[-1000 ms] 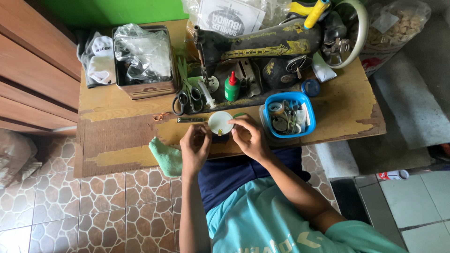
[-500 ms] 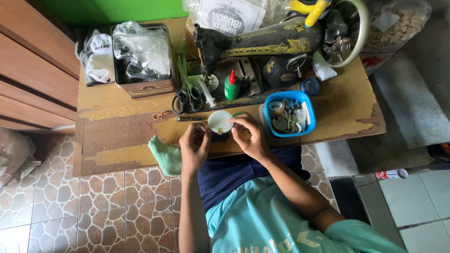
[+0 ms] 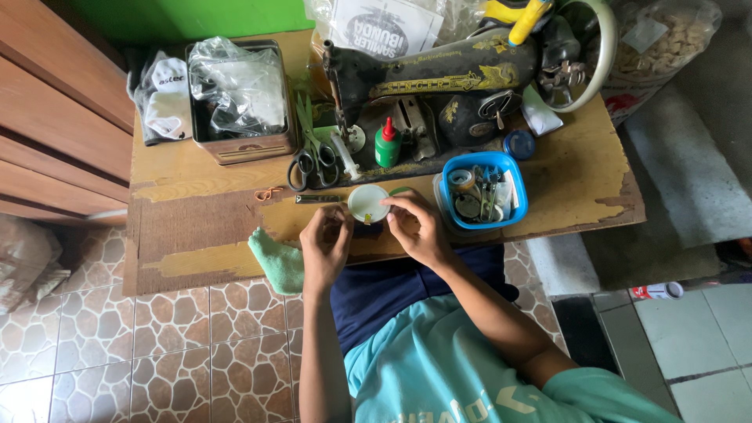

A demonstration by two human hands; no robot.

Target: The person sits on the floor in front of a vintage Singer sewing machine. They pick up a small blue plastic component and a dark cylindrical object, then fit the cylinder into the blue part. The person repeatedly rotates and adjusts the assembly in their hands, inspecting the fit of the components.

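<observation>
A worn wooden table [image 3: 196,227], its varnish scuffed in patches, stands on a floor [image 3: 141,345] of stone-pattern tiles. On it lie a black sewing machine [image 3: 446,74], a metal tin [image 3: 239,102] stuffed with plastic bags, scissors [image 3: 312,160], a green bottle [image 3: 386,143] with a red cap, a blue tub [image 3: 482,190] of small parts and a white lid [image 3: 367,203]. A green cloth [image 3: 278,260] hangs over the near edge.

A white round lid [image 3: 367,203], blue basket [image 3: 513,168], green bottle [image 3: 386,147], mint cloth [image 3: 278,259].
</observation>
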